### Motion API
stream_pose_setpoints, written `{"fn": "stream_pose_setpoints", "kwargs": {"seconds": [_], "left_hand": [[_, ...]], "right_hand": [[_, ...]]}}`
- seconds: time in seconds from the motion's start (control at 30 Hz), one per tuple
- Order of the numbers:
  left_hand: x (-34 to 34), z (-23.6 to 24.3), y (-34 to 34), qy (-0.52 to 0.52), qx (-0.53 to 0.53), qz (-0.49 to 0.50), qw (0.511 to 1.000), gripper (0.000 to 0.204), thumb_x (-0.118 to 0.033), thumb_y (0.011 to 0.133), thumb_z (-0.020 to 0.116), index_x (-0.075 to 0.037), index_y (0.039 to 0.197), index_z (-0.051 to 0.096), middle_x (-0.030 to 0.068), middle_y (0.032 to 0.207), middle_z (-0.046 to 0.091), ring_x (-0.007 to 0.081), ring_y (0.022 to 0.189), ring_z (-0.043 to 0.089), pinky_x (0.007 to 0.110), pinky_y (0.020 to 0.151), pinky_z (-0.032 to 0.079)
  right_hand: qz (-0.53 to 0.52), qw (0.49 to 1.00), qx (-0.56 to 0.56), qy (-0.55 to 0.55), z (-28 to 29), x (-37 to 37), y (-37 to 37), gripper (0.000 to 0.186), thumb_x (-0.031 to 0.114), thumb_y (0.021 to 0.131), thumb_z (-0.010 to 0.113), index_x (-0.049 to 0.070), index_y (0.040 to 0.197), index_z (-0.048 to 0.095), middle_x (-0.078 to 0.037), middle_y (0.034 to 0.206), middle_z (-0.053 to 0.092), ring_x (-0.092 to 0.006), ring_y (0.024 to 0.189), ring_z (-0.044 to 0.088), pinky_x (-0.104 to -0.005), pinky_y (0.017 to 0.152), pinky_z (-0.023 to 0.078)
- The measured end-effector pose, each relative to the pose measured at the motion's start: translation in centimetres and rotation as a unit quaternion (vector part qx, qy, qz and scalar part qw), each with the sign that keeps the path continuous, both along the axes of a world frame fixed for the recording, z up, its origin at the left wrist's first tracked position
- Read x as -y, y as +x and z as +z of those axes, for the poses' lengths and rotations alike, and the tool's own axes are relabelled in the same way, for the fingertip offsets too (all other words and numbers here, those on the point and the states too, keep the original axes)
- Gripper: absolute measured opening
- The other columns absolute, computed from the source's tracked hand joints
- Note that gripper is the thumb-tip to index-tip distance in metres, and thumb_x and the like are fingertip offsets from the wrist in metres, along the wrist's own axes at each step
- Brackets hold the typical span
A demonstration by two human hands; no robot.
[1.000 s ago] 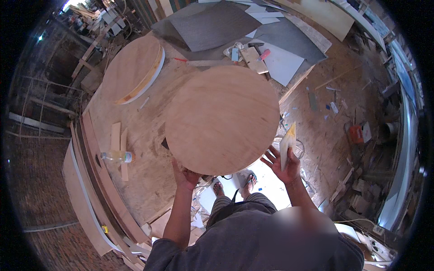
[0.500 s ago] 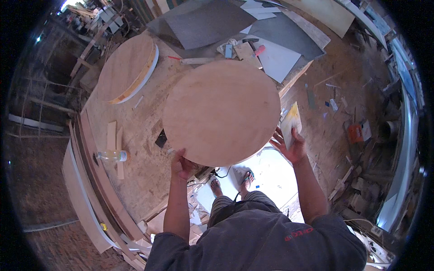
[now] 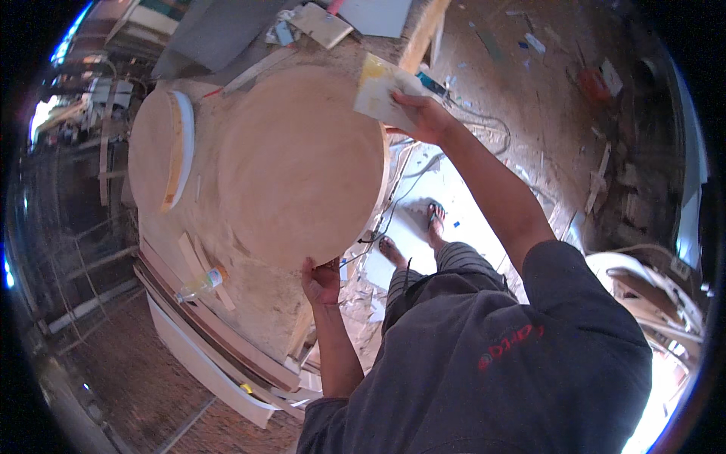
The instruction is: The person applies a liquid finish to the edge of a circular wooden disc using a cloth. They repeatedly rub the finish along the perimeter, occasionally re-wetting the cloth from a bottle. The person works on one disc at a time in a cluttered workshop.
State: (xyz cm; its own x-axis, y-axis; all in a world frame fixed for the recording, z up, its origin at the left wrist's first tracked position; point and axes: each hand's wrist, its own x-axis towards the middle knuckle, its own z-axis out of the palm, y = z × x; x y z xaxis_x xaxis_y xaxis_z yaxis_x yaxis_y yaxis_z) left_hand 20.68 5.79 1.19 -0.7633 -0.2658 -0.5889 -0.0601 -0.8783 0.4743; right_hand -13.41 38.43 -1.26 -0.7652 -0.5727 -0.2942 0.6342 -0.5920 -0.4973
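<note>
A large round wooden panel (image 3: 302, 166) with a pale band along its rim lies over the workbench. My left hand (image 3: 323, 284) grips its near edge, thumb on the top face and the other fingers partly hidden beneath. My right hand (image 3: 425, 119) is closed on a flat whitish sheet with a yellow-stained end (image 3: 378, 87), thumb on top. That sheet overlaps the panel's right edge in the picture; whether it touches the panel I cannot tell. Some right-hand fingers are hidden below, near the rim.
A second round panel (image 3: 155, 151) with a white-edged rim lies on the bench (image 3: 253, 303) to the left. Nearby are a clear bottle (image 3: 200, 285) and thin wood strips (image 3: 198, 261). Long curved boards (image 3: 219, 325) line the bench's left edge. A cable (image 3: 484, 121) loops at the right.
My view has turned, so the bench appears swung round. My right hand has brought the whitish sheet from beside the panel to over its edge. My left hand keeps its grip.
</note>
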Motion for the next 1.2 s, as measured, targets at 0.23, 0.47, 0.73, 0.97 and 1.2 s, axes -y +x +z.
{"fn": "stream_pose_setpoints", "kwargs": {"seconds": [0.23, 0.47, 0.73, 0.97, 1.2], "left_hand": [[2.3, -1.2, 1.3, -0.028, 0.152, -0.091, 0.984, 0.028, -0.032, 0.097, 0.074, -0.015, 0.119, 0.074, 0.0069, 0.122, 0.077, 0.0286, 0.119, 0.07, 0.052, 0.107, 0.05], [3.9, 2.3, 1.4, -0.036, 0.24, -0.347, 0.906, 0.035, -0.034, 0.099, 0.071, -0.011, 0.125, 0.073, 0.0078, 0.123, 0.077, 0.028, 0.119, 0.069, 0.05, 0.105, 0.048], [4.4, 10.3, -8.2, -0.474, 0.036, -0.552, 0.685, 0.041, -0.032, 0.101, 0.071, 0.001, 0.126, 0.071, 0.0088, 0.103, 0.078, 0.0154, 0.094, 0.071, 0.033, 0.081, 0.054], [5.4, 0.8, -23.5, -0.868, -0.109, -0.276, 0.398, 0.061, -0.042, 0.104, 0.065, 0.003, 0.144, 0.059, 0.0258, 0.15, 0.055, 0.0381, 0.141, 0.05, 0.055, 0.117, 0.036], [2.7, -0.9, -22.8, -0.898, -0.075, -0.29, 0.322, 0.074, -0.053, 0.108, 0.049, 0.004, 0.155, 0.046, 0.0281, 0.164, 0.037, 0.04, 0.157, 0.031, 0.061, 0.124, 0.026]], "right_hand": [[-0.098, 0.993, -0.012, 0.06, 1.7, -0.5, 2.3, 0.046, 0.024, 0.101, 0.075, -0.001, 0.136, 0.061, -0.01, 0.119, 0.073, -0.0227, 0.104, 0.073, -0.0397, 0.085, 0.062], [-0.153, 0.951, 0.005, 0.267, 4.4, -8.5, 14.2, 0.055, 0.032, 0.098, 0.077, -0.003, 0.138, 0.059, -0.017, 0.119, 0.072, -0.0264, 0.098, 0.075, -0.0412, 0.074, 0.067], [-0.131, 0.915, 0.027, 0.38, 2.2, -4.5, 29.1, 0.044, 0.031, 0.103, 0.072, -0.006, 0.127, 0.066, -0.016, 0.103, 0.075, -0.0214, 0.082, 0.074, -0.0345, 0.064, 0.063], [-0.181, 0.853, 0.027, 0.488, 2.1, 6.4, 28.8, 0.049, 0.038, 0.099, 0.067, -0.008, 0.115, 0.073, -0.02, 0.099, 0.077, -0.0288, 0.093, 0.077, -0.043, 0.08, 0.061], [-0.127, 0.748, 0.011, 0.651, 6.7, 8.1, 28.5, 0.051, 0.039, 0.099, 0.067, -0.011, 0.106, 0.072, -0.032, 0.092, 0.074, -0.0451, 0.093, 0.075, -0.0507, 0.084, 0.058]]}}
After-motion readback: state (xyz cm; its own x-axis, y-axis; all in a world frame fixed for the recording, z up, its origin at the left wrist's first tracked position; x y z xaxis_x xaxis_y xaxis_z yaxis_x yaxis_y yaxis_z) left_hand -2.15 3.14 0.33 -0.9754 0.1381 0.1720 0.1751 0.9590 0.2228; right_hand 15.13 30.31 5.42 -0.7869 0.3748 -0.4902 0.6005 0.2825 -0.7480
